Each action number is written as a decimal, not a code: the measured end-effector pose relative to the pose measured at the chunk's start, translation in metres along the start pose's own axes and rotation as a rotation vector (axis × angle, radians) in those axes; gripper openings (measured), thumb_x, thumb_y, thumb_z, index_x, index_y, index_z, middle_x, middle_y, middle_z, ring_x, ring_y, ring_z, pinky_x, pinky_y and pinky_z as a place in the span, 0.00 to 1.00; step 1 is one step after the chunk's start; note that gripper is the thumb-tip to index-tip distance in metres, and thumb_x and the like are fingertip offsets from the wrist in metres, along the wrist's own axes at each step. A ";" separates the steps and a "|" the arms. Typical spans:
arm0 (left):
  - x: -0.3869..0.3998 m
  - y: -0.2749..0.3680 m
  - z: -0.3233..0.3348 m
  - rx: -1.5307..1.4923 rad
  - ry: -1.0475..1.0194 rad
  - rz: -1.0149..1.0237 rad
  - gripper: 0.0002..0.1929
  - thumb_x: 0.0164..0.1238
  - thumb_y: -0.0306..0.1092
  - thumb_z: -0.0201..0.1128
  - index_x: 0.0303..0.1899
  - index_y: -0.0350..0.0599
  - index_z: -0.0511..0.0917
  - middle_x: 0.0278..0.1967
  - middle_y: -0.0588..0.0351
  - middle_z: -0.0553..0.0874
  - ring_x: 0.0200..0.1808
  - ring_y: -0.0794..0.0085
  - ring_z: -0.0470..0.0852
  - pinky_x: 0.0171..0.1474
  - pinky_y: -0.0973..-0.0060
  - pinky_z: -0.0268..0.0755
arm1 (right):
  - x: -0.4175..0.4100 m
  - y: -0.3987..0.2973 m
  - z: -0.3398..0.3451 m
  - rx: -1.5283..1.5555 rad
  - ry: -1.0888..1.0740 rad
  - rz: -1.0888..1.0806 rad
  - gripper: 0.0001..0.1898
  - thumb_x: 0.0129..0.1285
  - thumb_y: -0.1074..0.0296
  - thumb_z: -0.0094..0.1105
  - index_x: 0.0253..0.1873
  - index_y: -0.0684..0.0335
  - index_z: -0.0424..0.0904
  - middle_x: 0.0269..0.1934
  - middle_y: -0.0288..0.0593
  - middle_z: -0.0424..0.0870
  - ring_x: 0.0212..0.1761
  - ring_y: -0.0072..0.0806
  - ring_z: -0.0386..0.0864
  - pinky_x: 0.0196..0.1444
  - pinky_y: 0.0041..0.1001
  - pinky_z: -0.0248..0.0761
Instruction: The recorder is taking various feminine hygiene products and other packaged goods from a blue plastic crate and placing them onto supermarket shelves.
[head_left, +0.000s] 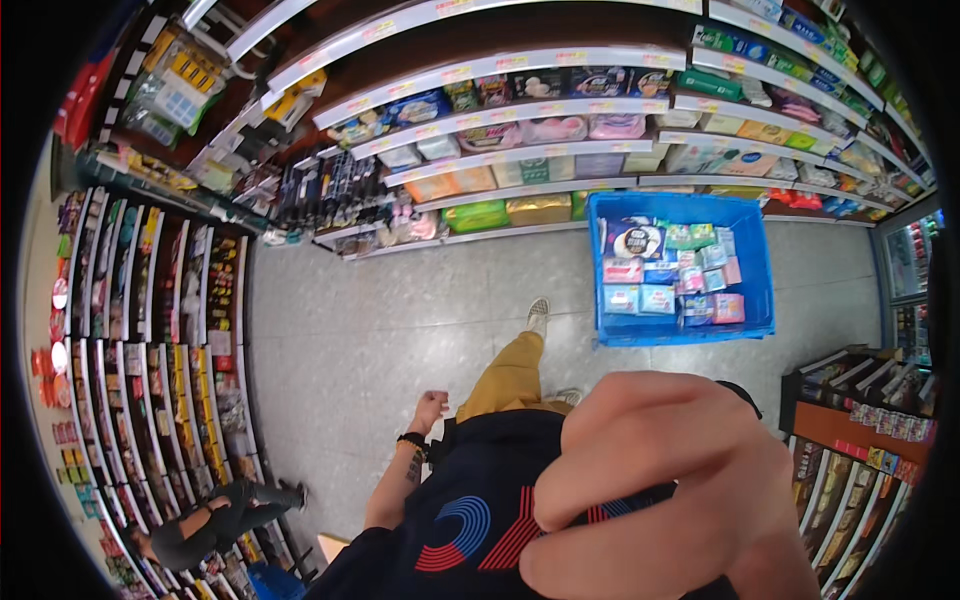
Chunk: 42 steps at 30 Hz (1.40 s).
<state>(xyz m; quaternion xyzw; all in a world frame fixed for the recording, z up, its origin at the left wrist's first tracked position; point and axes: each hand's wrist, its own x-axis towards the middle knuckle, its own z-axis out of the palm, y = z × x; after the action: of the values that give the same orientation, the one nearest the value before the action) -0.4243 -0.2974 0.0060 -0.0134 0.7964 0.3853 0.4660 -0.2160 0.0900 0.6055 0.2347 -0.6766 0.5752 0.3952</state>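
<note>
Close to the camera, my right hand is raised in front of my dark shirt, its fingers bent with a gap between them. Nothing shows in its grasp. My left hand hangs at my side over the floor, loosely curled and seemingly empty, with a dark band and a beaded bracelet on the wrist. Ahead and to the right stands a blue plastic crate. Inside it lie several packs of pads or tissues, pink, light blue and green, and a larger dark pack.
Stocked store shelves run behind the crate, with more shelving on the left. A person in dark clothes is by the left shelves. A low display rack and a glass-door cooler stand on the right. Grey tile floor lies between.
</note>
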 end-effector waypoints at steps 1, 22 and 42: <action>-0.013 -0.023 -0.006 0.004 -0.024 -0.053 0.16 0.67 0.42 0.60 0.49 0.44 0.81 0.38 0.58 0.85 0.36 0.73 0.85 0.35 0.74 0.74 | -0.004 -0.006 0.005 0.014 0.013 0.007 0.17 0.46 0.80 0.63 0.42 0.51 0.81 0.36 0.45 0.83 0.23 0.33 0.73 0.20 0.29 0.62; -0.062 -0.094 -0.100 -0.207 0.160 0.015 0.14 0.68 0.42 0.62 0.43 0.40 0.80 0.32 0.59 0.85 0.33 0.76 0.83 0.33 0.77 0.74 | 0.028 0.016 0.165 -0.271 -0.182 -0.326 0.13 0.56 0.67 0.66 0.48 0.50 0.85 0.38 0.45 0.84 0.28 0.36 0.77 0.26 0.29 0.68; -0.014 -0.193 -0.165 -0.360 -0.016 -0.428 0.11 0.67 0.41 0.60 0.31 0.45 0.78 0.23 0.58 0.80 0.21 0.70 0.79 0.23 0.69 0.67 | -0.498 0.267 0.084 -0.857 -0.683 1.222 0.14 0.56 0.59 0.57 0.26 0.64 0.81 0.31 0.57 0.84 0.37 0.56 0.81 0.41 0.46 0.75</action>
<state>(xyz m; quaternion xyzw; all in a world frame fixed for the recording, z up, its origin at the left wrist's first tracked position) -0.4633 -0.5412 -0.0550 -0.2607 0.6905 0.4136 0.5331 -0.1566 0.0013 0.0445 -0.1845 -0.9292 0.2774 -0.1602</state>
